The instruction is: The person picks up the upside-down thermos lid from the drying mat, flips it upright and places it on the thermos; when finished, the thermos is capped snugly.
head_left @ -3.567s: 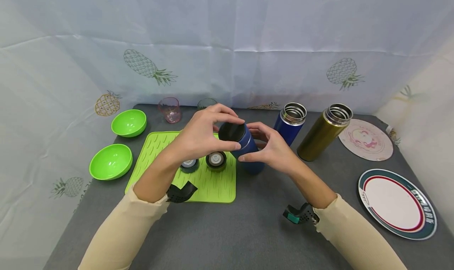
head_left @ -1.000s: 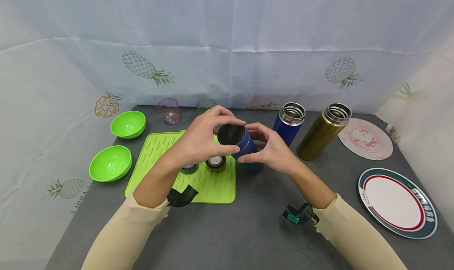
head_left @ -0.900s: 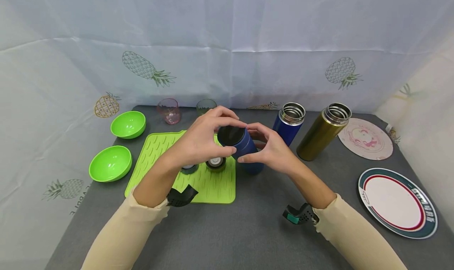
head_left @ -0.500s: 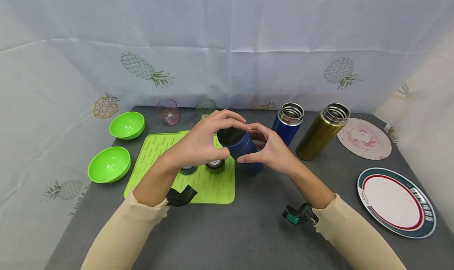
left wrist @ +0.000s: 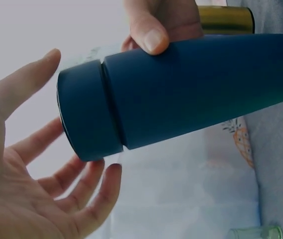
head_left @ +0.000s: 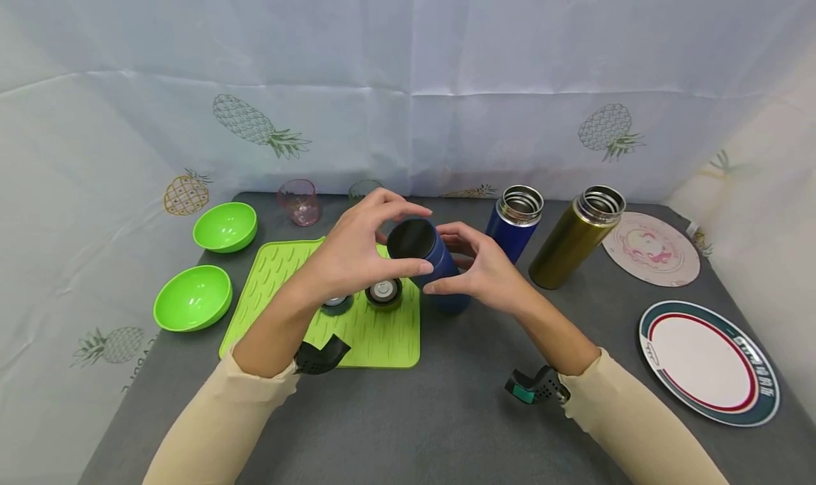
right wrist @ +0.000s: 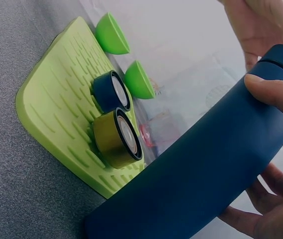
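Observation:
A dark blue thermos [right wrist: 191, 164] leans toward the left, its base low by the table, with its blue lid [left wrist: 86, 109] on top and a thin seam between lid and body. My right hand [head_left: 481, 265] grips the body just below the lid, thumb on the near side. My left hand [head_left: 360, 251] is spread around the lid; in the left wrist view its thumb stands off the lid while fingertips are right at its edge. Two removed lids, one blue [right wrist: 111, 92] and one gold [right wrist: 115, 139], lie on the green mat [head_left: 382, 343].
An uncapped blue thermos [head_left: 513, 230] and an uncapped gold thermos [head_left: 567, 251] stand right of my hands. Farther right are a pink round mat [head_left: 650, 251] and a plate [head_left: 704, 361]. Two green bowls [head_left: 194, 297] sit left; a pink glass [head_left: 299, 203] and a greenish glass [head_left: 365, 187] stand behind.
My left hand has shifted around the lid: half a second ago its fingers reached farther right across the top, and now they are drawn back left and lifted. The right hand stays put.

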